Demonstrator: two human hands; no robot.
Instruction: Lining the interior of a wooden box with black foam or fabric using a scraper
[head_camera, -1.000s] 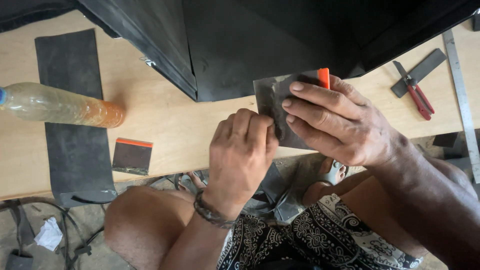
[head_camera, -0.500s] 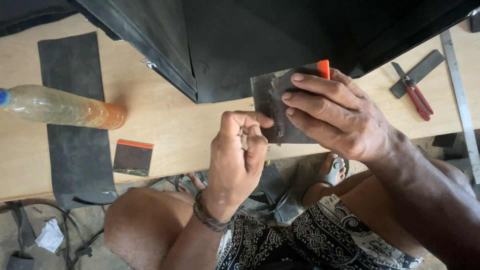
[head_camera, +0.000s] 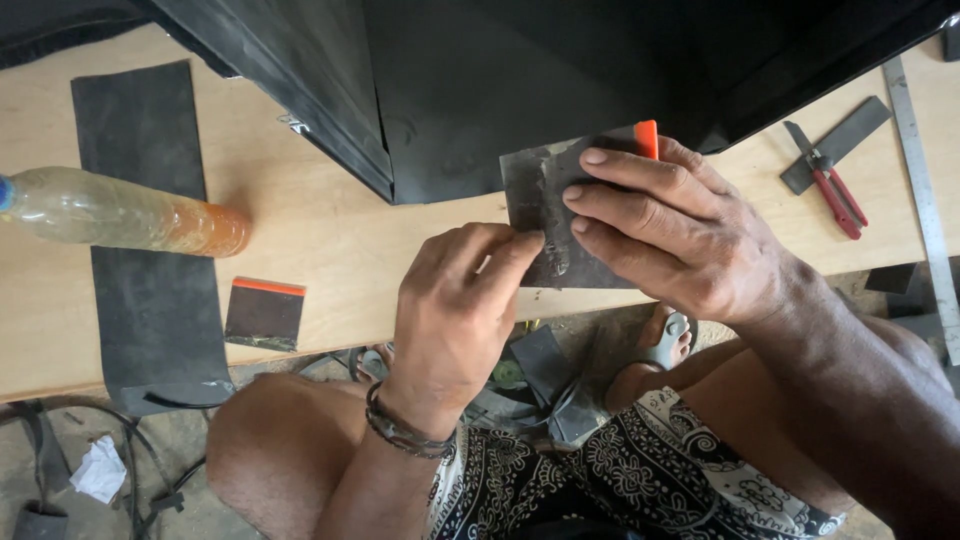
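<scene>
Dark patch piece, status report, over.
Right hand pressing dark patch piece flat on bench edge. Left hand pinching its lower edge. Nothing in the way.

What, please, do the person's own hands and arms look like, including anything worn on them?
Both arms are bare, with no sleeves or gloves. The left hand has a dark, thin corded bracelet around its wrist. The right hand wears nothing visible; no rings show.

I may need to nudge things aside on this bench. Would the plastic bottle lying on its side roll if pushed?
Probably. The plastic bottle lies on its side across the wooden board, round-bodied, so a sideways push would likely roll it. It looks partly filled with orange liquid, so perhaps sloshy and unsteady. The dark rubber strip beneath may slow it.
</scene>
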